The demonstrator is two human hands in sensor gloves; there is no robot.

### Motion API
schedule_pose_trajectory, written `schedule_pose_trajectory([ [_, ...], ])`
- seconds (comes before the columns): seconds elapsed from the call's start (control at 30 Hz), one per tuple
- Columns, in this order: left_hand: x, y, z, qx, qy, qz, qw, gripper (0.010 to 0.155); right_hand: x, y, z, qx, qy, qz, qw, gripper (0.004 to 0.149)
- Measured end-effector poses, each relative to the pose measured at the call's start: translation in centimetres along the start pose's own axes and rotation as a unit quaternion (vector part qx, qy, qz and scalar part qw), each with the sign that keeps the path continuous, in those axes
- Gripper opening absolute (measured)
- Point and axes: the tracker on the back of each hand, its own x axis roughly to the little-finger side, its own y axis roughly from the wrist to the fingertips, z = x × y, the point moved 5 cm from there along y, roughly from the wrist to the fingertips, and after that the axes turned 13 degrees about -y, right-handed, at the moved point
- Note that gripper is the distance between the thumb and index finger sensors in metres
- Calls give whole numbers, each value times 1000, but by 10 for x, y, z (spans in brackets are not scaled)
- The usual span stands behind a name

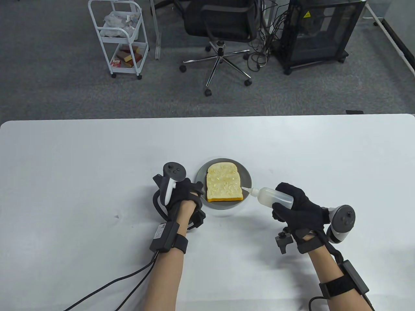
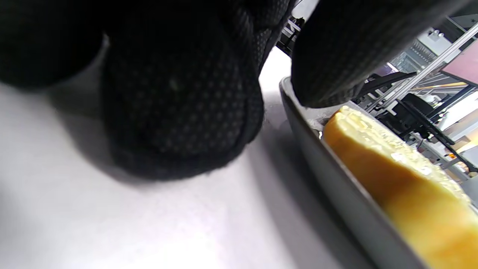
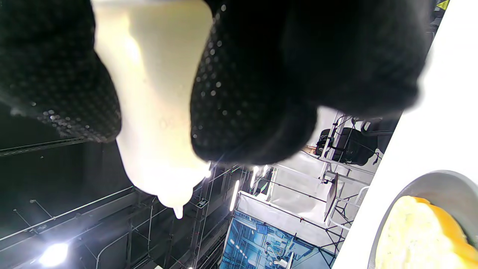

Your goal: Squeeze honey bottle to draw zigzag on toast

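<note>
L hand (image 1: 181, 197) at plate (image 1: 201, 171) rim – grasp unclear, palm hidden. R hand (image 1: 300, 207) grips bottle (image 1: 275, 197), nozzle at toast (image 1: 224, 181) edge – open table (image 1: 324, 155) beyond.

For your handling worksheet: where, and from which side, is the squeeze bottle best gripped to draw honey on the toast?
Probably round its soft middle, coming from the right, as the right hand grips the honey bottle now. It lies sideways, its nozzle aimed left at the toast, so the base faces the hand.
</note>
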Motion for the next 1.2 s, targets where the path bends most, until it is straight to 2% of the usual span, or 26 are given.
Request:
schedule_pose_trajectory([
  [0.3,-2,4,9,20,-15,-10,1000,47,2,-1,-3,-9,-7,4,1000,72],
  [0.47,7,5,7,53,-88,-14,995,45,2,-1,-3,-8,-9,2,1000,73],
  [0.6,14,5,12,96,-186,-7,978,42,3,-1,-4,-6,-7,-3,1000,73],
  [0.73,15,1,13,105,-227,15,968,43,4,-1,-4,-4,-6,-8,1000,75],
  [0.9,6,-15,-6,88,-230,51,968,45,1,0,-2,-2,10,-8,1000,76],
  [1.0,2,-30,-15,105,-245,71,961,52,-2,0,-3,-2,11,-4,1000,77],
  [1.2,12,-68,-29,123,-245,95,957,50,-9,-1,-6,-10,15,4,1000,78],
])
